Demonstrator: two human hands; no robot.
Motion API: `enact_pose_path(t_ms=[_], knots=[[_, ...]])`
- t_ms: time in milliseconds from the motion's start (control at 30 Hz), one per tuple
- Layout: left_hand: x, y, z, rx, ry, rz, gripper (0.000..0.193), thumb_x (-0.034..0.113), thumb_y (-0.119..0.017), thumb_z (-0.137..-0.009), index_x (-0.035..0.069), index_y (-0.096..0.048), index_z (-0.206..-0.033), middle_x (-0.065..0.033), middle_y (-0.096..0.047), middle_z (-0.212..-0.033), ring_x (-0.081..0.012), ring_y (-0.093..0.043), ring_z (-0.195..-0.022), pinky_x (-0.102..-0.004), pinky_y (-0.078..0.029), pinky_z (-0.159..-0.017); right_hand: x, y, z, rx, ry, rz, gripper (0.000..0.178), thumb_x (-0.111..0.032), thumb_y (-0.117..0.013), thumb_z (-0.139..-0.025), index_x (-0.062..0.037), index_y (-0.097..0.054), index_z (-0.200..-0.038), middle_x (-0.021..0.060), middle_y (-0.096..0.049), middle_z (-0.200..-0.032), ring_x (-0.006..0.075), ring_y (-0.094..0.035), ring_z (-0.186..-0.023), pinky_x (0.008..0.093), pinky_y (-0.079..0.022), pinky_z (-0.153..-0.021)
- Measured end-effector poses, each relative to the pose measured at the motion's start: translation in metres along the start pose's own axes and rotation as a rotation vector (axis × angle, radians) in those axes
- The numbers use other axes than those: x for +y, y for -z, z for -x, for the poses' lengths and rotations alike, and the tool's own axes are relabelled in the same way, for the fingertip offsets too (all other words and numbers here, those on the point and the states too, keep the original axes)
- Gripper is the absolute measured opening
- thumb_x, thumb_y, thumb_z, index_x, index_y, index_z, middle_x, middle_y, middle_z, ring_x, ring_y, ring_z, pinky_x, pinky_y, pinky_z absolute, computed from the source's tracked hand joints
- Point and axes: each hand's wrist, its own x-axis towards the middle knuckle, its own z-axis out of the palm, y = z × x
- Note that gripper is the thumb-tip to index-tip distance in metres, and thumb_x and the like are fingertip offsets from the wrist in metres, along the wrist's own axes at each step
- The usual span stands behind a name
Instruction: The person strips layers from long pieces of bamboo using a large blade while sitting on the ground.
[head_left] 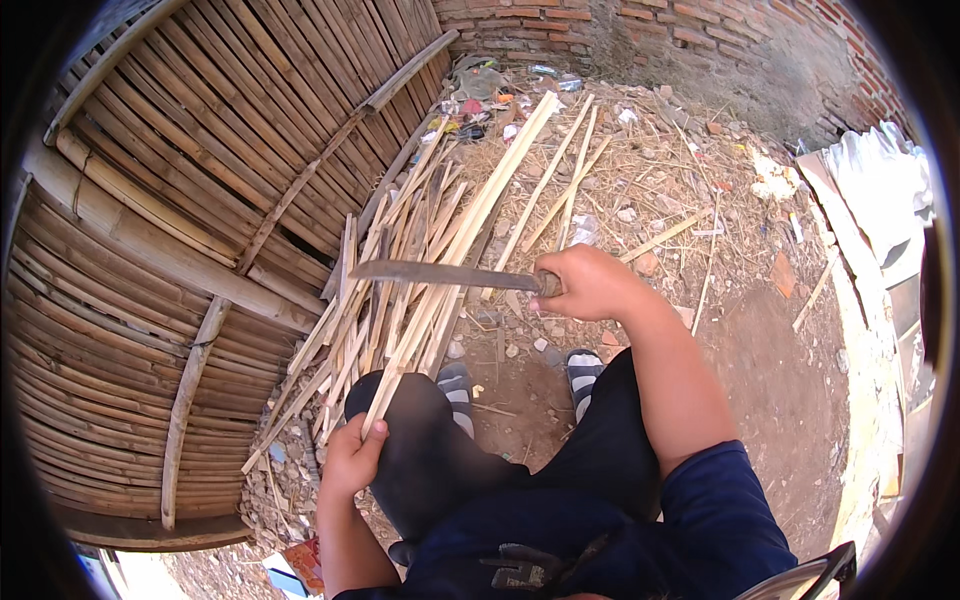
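My right hand (590,283) is closed round the handle of a machete (450,274). Its long, dark, worn blade points left and crosses above the pale strips, with the tip near the bamboo wall; whether it touches them I cannot tell. Beside my left knee, my left hand (352,458) grips the near end of a long pale bamboo strip (400,365), thumb on top. That strip slants away over a pile of split bamboo strips (350,345), which lies to the left of my feet.
A bamboo slat wall (170,190) stands close on the left. Across the far end runs a brick wall (690,45). Loose strips (560,190), rubble and litter cover the ground ahead. White plastic sheeting (880,190) lies at the right. My sandalled feet (583,375) rest on bare dirt.
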Motion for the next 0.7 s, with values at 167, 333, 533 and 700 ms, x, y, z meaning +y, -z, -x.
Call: enact_pose_path(t_ms=[167, 333, 533, 700], knots=[[0.009, 0.000, 0.001, 0.012, -0.030, -0.047, 0.046, 0.044, -0.061, -0.104, 0.000, -0.068, -0.091, -0.0057, -0.060, -0.065, -0.0120, -0.055, -0.064, -0.0335, -0.046, -0.060, 0.040, 0.020, 0.002, 0.254, -0.299, -0.162, 0.048, -0.041, -0.081, -0.083, -0.0037, -0.073, -0.112, 0.0222, -0.073, -0.093, 0.0401, -0.071, -0.090, 0.0474, -0.055, -0.080], [0.014, -0.004, -0.001, 0.016, -0.047, -0.036, 0.046, 0.043, -0.061, -0.104, 0.000, -0.067, -0.089, -0.0071, -0.058, -0.062, -0.0131, -0.053, -0.061, -0.0347, -0.044, -0.057, 0.020, -0.010, 0.003, 0.059, -0.056, -0.071, 0.043, -0.041, -0.081, -0.083, -0.0054, -0.072, -0.107, 0.0213, -0.071, -0.085, 0.0394, -0.070, -0.085, 0.0477, -0.054, -0.077], [0.013, -0.004, -0.001, 0.037, -0.108, -0.109, 0.044, 0.040, -0.062, -0.104, 0.000, -0.064, -0.084, -0.0098, -0.056, -0.059, -0.0157, -0.052, -0.056, -0.0365, -0.044, -0.055, -0.013, -0.013, 0.004, -0.063, 0.147, 0.035, 0.040, -0.040, -0.081, -0.083, -0.0043, -0.069, -0.097, 0.0206, -0.068, -0.079, 0.0396, -0.068, -0.079, 0.0487, -0.052, -0.072], [0.013, -0.005, 0.002, 0.081, -0.119, -0.066, 0.043, 0.037, -0.062, -0.103, 0.000, -0.062, -0.084, -0.0118, -0.054, -0.058, -0.0167, -0.051, -0.055, -0.0387, -0.043, -0.054, 0.040, 0.013, -0.004, 0.265, -0.256, -0.096, 0.041, -0.039, -0.080, -0.085, -0.0037, -0.071, -0.103, 0.0213, -0.071, -0.086, 0.0392, -0.070, -0.084, 0.0489, -0.054, -0.076]])
